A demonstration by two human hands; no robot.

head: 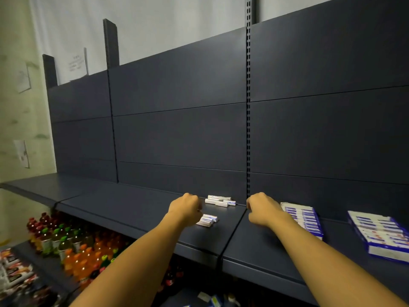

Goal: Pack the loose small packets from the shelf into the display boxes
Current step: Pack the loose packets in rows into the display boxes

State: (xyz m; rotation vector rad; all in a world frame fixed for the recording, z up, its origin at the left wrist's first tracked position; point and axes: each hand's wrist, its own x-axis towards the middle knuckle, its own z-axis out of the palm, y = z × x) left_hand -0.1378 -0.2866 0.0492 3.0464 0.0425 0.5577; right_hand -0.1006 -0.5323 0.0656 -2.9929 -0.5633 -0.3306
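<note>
Loose small white-and-blue packets lie on the dark shelf in two groups: a far pile by the back panel and a near pile. My left hand is curled over the left end of the near pile and its fingers grip those packets. My right hand is a loose fist just right of the shelf joint, with nothing visible in it, and its fingertips are hidden. Beside it lies a blue display box filled with packets. A second filled display box lies at the far right.
The dark back panel rises straight behind the shelf. On the lower shelf at left stand several drink bottles, orange, green and red. More packaged goods sit at the bottom left.
</note>
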